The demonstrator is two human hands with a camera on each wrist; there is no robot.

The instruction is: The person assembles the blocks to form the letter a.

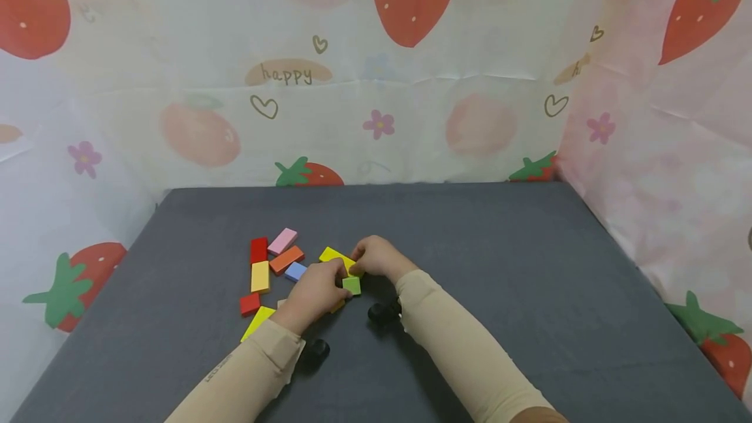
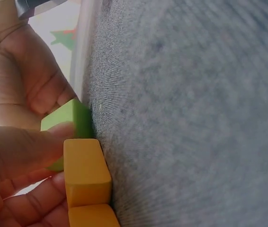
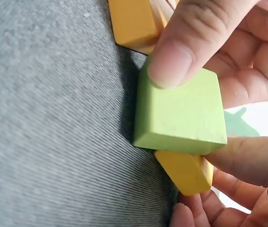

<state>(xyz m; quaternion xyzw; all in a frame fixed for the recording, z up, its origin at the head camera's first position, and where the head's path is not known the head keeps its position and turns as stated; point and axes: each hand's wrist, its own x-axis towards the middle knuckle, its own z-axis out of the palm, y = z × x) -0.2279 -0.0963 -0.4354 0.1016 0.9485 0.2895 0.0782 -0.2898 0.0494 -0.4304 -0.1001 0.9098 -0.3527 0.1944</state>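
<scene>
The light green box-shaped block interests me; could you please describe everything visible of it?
The light green, box-shaped block, perhaps painted wood, has smooth, flat faces and slightly rounded edges. The left hand holds it, thumb against one face. It sits on or just above the dark grey cloth, close to a yellow rectangular block; whether they touch is unclear.

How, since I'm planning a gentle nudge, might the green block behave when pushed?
The green block seems stiff: no dent shows under the left thumb. Its flat faces suggest it would slide rather than roll.
</scene>
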